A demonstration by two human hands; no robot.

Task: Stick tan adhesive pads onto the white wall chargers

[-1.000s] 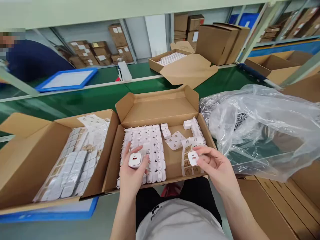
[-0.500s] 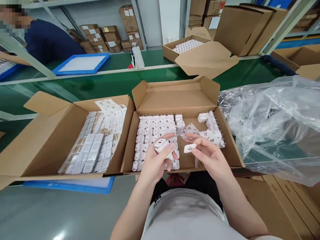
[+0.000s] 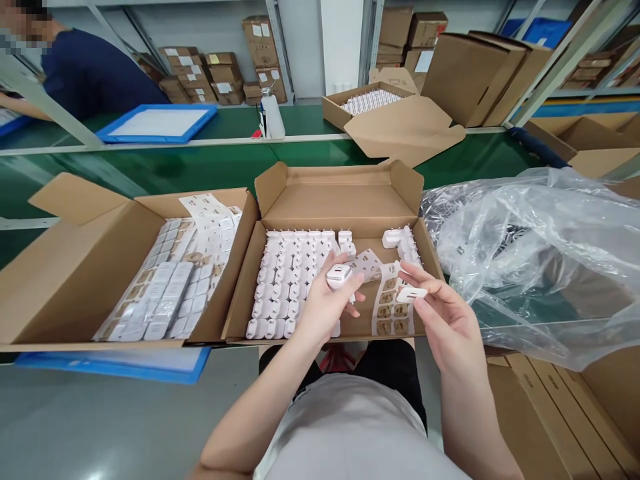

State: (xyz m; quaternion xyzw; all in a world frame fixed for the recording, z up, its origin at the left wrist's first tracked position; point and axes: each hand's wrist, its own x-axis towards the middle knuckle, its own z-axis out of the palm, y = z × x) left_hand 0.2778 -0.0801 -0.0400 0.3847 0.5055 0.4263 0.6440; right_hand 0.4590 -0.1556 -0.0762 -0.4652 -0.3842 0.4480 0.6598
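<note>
My left hand [image 3: 325, 300] is closed around a white charger plug [image 3: 339, 275], whose slotted end face points up. Between the thumb and fingers of my right hand [image 3: 447, 323], a thin white rounded piece with slots [image 3: 411, 295] is pinched. The piece is to the right of the charger plug, apart from it. Both hands are above an open cardboard box [image 3: 340, 208] with rows of similar white plugs [image 3: 283, 267] on its left side. A sheet with brown cut-outs [image 3: 393, 310] lies in the box below my right hand.
On the left, another open box [image 3: 90, 267] holds white pieces and sheets. Clear plastic wrap [image 3: 540, 233] is heaped at right. Behind are a white bottle [image 3: 273, 115], a blue-rimmed tray [image 3: 159, 125] and a box of plugs [image 3: 336, 112]. A co-worker [image 3: 100, 77] is at far left.
Both hands have shifted right over the box, and the gap between the charger plug and the slotted piece has widened slightly. More of the brown cut-out sheet shows. The camera view has shifted.
</note>
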